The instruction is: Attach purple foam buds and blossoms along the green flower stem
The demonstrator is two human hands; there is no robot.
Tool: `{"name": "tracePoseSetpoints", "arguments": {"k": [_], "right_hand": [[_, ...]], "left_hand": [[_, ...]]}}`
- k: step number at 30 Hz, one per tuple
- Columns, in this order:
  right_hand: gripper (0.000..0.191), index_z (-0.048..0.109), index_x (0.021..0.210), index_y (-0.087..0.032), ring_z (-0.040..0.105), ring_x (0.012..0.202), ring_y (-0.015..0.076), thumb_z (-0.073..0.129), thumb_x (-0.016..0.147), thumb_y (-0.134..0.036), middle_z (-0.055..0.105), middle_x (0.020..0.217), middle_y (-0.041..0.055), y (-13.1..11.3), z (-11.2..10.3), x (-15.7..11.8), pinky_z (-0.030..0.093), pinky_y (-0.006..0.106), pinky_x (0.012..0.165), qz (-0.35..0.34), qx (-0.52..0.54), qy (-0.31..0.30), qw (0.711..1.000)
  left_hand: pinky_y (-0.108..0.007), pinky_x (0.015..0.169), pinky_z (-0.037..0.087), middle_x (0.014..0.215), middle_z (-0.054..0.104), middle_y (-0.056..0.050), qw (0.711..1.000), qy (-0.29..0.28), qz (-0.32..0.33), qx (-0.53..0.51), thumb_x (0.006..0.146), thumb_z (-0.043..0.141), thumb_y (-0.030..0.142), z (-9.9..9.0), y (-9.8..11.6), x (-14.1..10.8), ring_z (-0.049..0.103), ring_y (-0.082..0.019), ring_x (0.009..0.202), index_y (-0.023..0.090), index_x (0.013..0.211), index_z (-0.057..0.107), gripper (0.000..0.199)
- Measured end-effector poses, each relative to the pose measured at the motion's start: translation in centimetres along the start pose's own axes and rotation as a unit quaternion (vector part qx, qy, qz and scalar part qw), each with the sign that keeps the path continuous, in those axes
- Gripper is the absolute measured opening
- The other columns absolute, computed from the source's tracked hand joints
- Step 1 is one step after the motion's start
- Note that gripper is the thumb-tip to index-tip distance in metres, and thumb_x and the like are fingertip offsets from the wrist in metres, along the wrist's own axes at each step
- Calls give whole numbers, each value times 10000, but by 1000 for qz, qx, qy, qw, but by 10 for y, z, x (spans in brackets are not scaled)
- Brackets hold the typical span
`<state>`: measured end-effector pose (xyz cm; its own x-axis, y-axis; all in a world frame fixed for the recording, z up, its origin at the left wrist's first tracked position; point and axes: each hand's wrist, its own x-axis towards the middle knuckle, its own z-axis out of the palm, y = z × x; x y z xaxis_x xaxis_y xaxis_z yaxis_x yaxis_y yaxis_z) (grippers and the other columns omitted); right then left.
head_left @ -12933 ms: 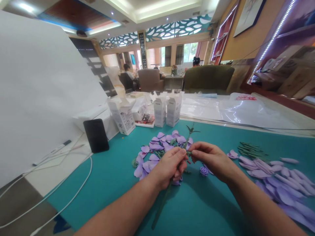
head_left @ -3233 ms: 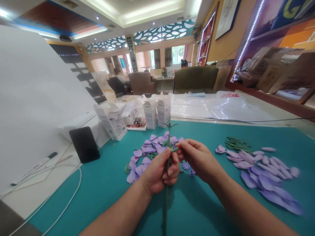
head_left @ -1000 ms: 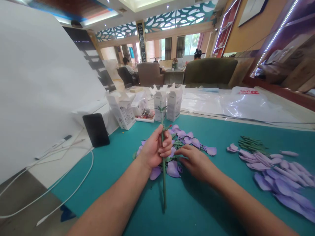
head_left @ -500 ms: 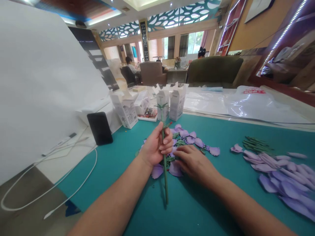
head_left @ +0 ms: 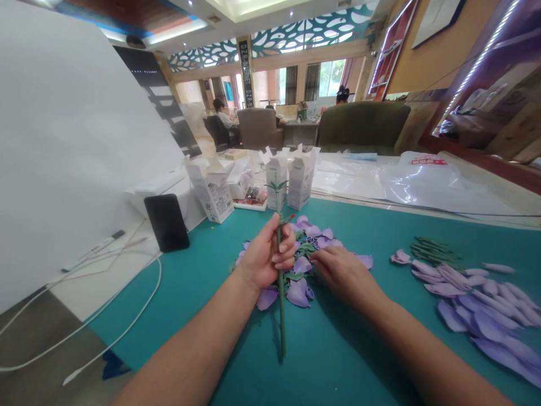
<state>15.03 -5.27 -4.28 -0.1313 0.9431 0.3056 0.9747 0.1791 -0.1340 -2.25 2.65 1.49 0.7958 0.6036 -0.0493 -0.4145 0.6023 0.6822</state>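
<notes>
My left hand is closed around a green artificial flower stem, held upright with small leaves at its top and a red tip beside my thumb. Beneath and behind that hand spreads a pile of purple petals mixed with green leaf pieces. At the right side of the pile is my right hand, palm down, its fingertips pinched together over the pieces. Whatever lies between those fingertips is hidden from me.
On the right of the green mat lie sorted purple petals and a bundle of green stems. Opened white boxes stand behind. A black phone leans at the left, near a white cable. People sit in the background.
My right hand has shifted slightly right over the pile, and its fingers have drawn together; more petals show between the hands. My left hand still holds the stem. The view has turned slightly.
</notes>
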Motion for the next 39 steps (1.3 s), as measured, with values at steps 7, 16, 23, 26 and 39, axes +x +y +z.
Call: {"name": "tracePoseSetpoints", "arguments": {"k": [7,16,23,26,39], "right_hand": [[483,603,1266,-190,539,1061,273,448,834,-40,635,1213,117,27,18,-4,424,346,832,21,-54,-5,998],[482,618,1224,-276,531,1052,275,491,820,-47,644,1162,96,19,12,-4,358,342,760,63,-72,-78,992],[259,691,1018,-256,554,939,242,508,877,-137,666,973,72,22,11,-2,318,319,709,66,-81,-73,992],[187,705,946,-239,573,918,253,527,897,-208,682,930,70,22,13,-1,318,331,719,70,-92,-56,992],[213,605,789,-241,616,628,187,530,841,-433,717,729,19,27,0,2,434,301,609,232,305,124,915]], "left_hand": [[-112,307,233,473,367,69,1000,1,-15,16,953,382,509,0,-5,1,196,-29,327,161,686,477,449],[-121,310,222,475,365,62,999,-17,-37,12,987,295,456,0,-12,2,198,-34,328,160,689,477,457],[-121,314,207,471,362,64,998,-14,-51,23,982,317,463,3,-18,2,189,-32,331,159,685,484,456],[-117,317,201,466,363,65,998,-7,-56,27,981,327,460,5,-19,2,189,-31,332,160,683,482,451],[-123,319,191,465,381,68,995,-1,-89,39,951,406,451,4,-29,4,185,-29,331,163,690,483,396]]}}
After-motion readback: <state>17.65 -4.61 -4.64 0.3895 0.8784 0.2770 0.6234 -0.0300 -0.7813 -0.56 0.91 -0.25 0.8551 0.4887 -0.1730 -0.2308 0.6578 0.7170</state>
